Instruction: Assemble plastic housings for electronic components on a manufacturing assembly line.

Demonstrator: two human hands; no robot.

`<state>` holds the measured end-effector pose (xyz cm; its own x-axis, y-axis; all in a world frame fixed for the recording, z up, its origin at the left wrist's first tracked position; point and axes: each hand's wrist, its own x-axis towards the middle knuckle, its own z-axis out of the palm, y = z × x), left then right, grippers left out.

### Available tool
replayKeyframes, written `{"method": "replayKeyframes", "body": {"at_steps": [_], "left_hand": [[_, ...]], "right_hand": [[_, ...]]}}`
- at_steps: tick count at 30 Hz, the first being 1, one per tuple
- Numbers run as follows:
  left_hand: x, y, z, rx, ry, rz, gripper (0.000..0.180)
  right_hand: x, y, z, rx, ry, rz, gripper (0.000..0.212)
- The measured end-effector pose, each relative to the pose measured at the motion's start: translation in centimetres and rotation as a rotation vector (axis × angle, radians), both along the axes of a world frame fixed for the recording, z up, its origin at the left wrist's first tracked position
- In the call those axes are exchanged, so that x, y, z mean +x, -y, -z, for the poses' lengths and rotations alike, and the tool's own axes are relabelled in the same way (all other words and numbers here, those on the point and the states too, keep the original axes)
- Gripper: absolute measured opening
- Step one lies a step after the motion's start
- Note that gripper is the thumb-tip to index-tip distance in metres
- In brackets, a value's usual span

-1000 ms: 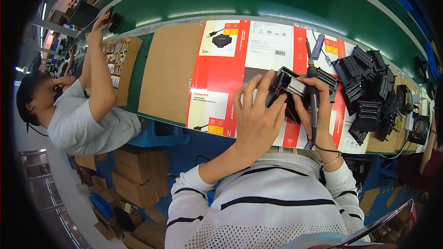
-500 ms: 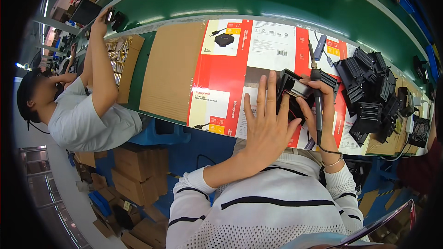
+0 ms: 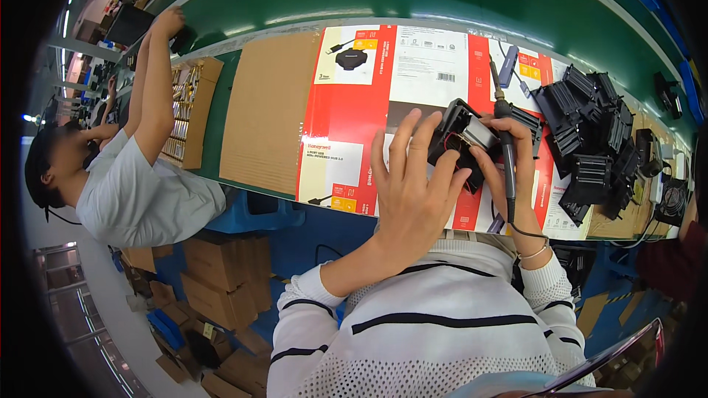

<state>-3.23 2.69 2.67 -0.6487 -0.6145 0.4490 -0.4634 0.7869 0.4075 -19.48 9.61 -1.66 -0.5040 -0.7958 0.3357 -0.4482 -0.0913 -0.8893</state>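
A black plastic housing point(image 3: 459, 119) lies tilted before me on the printed cardboard, with a silver block point(image 3: 478, 135) at its opening and thin red wires beside the block. My left hand point(image 3: 417, 195) has its fingers spread. Its index fingertip reaches into the housing by the wires, and the thumb rests close to the lower edge. A soldering iron point(image 3: 507, 155) is gripped in my right hand point(image 3: 522, 177), its tip pointing up and away from the housing. Fingers of that same hand also touch the silver block. Another black part point(image 3: 526, 124) lies partly behind the iron.
Several black housings point(image 3: 590, 133) are heaped on the right, with a small fan point(image 3: 671, 206) and cables beyond. Plain cardboard point(image 3: 269, 110) covers the bench to the left. A co-worker point(image 3: 140, 184) sits at far left by a box of metallic parts point(image 3: 193, 110).
The housing has turned and tipped, showing more of the silver block and wires. My left hand has shifted slightly and bent its fingers more. The soldering iron stays in my right hand.
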Motion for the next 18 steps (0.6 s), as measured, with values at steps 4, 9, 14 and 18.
{"method": "replayKeyframes", "body": {"at_steps": [4, 9, 14, 18], "left_hand": [[-0.7, 0.0, 0.2, 0.041, 0.058, -0.014, 0.026], [-1.5, 0.3, 0.1, 0.085, 0.168, -0.025, 0.021], [-1.2, 1.7, -0.3, 0.061, 0.065, -0.017, 0.007], [-0.1, 4.7, -1.4, -0.166, 0.136, 0.264, 0.015]], "right_hand": [[0.2, 0.3, -0.1, -0.032, -0.002, -0.005, 0.048], [0.3, 0.1, -0.1, -0.044, -0.053, -0.002, 0.048], [0.1, 0.0, -0.1, -0.020, -0.055, 0.012, 0.047], [-0.2, 0.0, -0.9, -0.049, -0.061, -0.039, 0.045]]}}
